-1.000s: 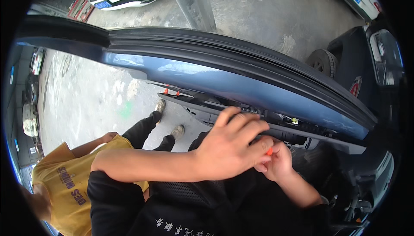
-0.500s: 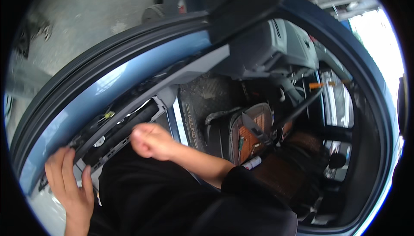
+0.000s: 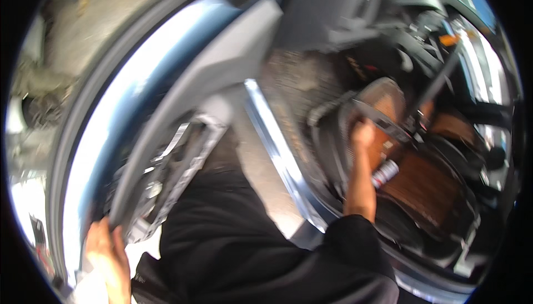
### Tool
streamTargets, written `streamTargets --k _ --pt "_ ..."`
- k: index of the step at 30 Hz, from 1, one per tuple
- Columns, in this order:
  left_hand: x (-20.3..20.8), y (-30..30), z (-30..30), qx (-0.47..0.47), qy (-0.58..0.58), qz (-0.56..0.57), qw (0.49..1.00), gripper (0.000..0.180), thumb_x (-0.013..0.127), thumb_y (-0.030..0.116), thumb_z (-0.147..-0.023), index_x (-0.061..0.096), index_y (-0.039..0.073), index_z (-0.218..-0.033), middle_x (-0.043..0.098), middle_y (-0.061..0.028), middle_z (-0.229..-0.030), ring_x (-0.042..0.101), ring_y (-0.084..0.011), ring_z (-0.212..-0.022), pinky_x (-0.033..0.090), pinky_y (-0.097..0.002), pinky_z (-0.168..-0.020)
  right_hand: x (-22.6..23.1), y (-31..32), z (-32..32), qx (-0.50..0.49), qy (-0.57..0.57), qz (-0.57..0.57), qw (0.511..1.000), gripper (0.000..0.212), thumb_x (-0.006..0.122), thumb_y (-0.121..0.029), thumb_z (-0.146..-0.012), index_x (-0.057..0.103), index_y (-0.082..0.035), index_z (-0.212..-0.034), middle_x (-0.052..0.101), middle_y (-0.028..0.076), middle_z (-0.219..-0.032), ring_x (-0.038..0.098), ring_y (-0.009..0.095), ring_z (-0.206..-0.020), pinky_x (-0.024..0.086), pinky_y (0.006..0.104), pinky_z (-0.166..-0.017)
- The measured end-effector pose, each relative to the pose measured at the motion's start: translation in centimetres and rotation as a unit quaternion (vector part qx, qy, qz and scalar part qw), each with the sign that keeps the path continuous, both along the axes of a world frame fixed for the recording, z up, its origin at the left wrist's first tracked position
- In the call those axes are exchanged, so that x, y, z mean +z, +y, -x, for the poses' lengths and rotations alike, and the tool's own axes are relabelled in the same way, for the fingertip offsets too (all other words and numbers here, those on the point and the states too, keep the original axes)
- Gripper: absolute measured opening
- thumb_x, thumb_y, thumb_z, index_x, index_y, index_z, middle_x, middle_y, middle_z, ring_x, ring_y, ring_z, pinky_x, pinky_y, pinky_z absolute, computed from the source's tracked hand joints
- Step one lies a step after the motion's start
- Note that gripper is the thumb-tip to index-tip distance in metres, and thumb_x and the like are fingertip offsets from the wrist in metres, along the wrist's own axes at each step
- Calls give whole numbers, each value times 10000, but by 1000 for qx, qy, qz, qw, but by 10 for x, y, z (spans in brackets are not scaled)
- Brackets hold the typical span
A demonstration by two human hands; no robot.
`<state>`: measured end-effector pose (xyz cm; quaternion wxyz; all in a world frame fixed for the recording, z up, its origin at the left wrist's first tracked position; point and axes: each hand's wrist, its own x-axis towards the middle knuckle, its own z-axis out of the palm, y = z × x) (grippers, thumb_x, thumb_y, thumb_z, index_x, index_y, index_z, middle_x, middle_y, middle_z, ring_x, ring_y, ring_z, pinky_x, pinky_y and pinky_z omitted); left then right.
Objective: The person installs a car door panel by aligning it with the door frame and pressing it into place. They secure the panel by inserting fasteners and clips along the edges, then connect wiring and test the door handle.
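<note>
L hand (image 3: 107, 251): fingers at near end of grey door panel (image 3: 219, 57), grip unclear | R hand (image 3: 363, 133): over brown upholstery (image 3: 423, 186), blurred, can't tell if closed | panel: between blue door skin (image 3: 114, 129) and silver sill (image 3: 284, 157) | white-red can (image 3: 386, 173) near R hand: label smeared, unreadable

Grey door panel (image 3: 222, 48) and brown car seat (image 3: 425, 187), seen blurred from above.
The panel's near end is touched by the left hand (image 3: 107, 257); the right hand (image 3: 363, 134) is held over the seat — near grey trim (image 3: 383, 119) and a white cylinder (image 3: 386, 172).
</note>
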<state>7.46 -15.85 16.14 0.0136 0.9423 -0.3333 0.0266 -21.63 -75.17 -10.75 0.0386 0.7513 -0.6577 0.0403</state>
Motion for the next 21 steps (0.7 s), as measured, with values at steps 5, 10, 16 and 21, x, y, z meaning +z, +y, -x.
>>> streamTargets --k 5,10,16,21 --pt "8 -24 0 32 59 79 995 223 644 -63 -742 582 -42 -955 531 -179 -793 527 -365 -742 430 -427 -661 6 5 13 -38 100 87 990 375 488 -392 -883 603 -132 -1128 563 119 -1174 538 349 -1072 479 494 -849" --pt "-3 -15 7 38 26 153 987 300 696 -41 -631 616 -36 -920 555 -140 -810 527 -317 -710 444 -400 -640 12 28 -53 239 -223 70 943 305 593 -192 -889 573 16 -1111 610 186 -1006 588 318 -939 471 414 -860" --pt "-10 -16 2 22 -2 207 978 326 705 -33 -613 624 -39 -929 559 -122 -807 507 -279 -653 425 -374 -580 57 76 -239 187 -658 -267 679 536 365 -408 -1004 381 -29 -1382 470 122 -1363 483 232 -1214 393 378 -998" --pt "-15 -17 6 33 -21 232 972 314 698 2 -644 630 -42 -946 573 -122 -823 512 -270 -662 419 -357 -576 68 99 -319 191 -748 -332 541 469 394 -401 -981 468 -56 -1290 516 112 -1271 562 267 -1072 422 396 -978"
